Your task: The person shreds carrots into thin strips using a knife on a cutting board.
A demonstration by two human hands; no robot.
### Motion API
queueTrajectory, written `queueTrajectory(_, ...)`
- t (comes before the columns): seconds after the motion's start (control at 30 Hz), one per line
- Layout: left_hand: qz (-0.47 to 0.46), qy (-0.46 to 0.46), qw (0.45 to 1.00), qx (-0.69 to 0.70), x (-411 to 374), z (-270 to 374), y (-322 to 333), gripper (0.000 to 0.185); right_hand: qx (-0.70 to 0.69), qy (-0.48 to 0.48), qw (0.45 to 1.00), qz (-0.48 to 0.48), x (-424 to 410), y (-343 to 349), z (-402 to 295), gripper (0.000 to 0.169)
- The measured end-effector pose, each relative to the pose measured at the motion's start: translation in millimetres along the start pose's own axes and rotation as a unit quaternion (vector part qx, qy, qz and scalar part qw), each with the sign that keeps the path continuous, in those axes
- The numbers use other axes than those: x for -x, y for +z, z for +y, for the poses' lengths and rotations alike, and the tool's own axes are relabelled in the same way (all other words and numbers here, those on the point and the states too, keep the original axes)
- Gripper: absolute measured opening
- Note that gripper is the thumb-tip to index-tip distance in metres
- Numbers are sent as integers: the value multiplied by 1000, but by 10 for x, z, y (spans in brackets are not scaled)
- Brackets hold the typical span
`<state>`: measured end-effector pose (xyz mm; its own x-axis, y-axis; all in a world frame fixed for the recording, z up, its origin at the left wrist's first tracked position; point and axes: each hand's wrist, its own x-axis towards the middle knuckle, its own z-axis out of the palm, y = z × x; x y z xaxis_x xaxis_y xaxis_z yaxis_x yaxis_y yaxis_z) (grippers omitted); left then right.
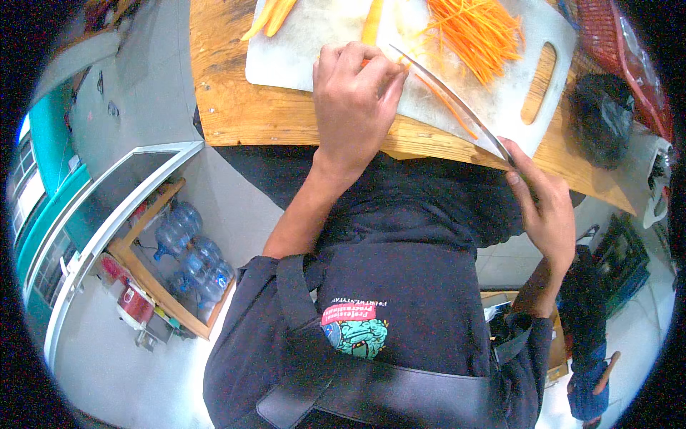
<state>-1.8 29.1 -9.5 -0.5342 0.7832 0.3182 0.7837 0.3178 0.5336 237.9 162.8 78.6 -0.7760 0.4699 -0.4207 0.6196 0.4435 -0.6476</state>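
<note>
On a white plastic cutting board point(300, 59), my left hand point(356, 88) presses down with curled fingers on a piece of carrot, mostly hidden beneath them. My right hand point(544, 198) grips a kitchen knife point(453, 96) near the board's front edge; its handle is hidden in the hand and its tip lies just right of my left fingertips. A thin carrot strip point(447, 107) lies along the blade. Julienned carrot point(477, 35) is heaped at the upper right. A flat carrot slice point(372, 24) lies beyond my left hand, with more carrot slices point(270, 19) at the upper left.
The board rests on a wooden table point(257, 120). A black plastic bag point(603, 118) and a red mesh sack point(616, 43) are at the right. Large water bottles point(198, 257) stand in a wooden frame at lower left. Another person point(587, 332) is at the lower right.
</note>
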Motion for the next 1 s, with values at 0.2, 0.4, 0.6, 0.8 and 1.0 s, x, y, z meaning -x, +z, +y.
queueTrajectory(0.2,28,-40,999,-14,64,142,90,14,35,-3,998,-43,-22,-280,126,45)
queueTrajectory(0.4,32,-68,997,-24,197,218,102,14,62,-25,996,-52,43,-361,254,45)
queueTrajectory(0.6,22,-67,997,-20,161,191,88,14,89,10,993,-83,-13,-445,169,45)
queueTrajectory(0.8,13,-77,997,-19,109,241,86,14,99,-14,993,-69,-52,-478,177,43)
queueTrajectory(1.0,16,-76,997,2,130,227,71,14,114,-20,991,-60,-94,-458,109,42)
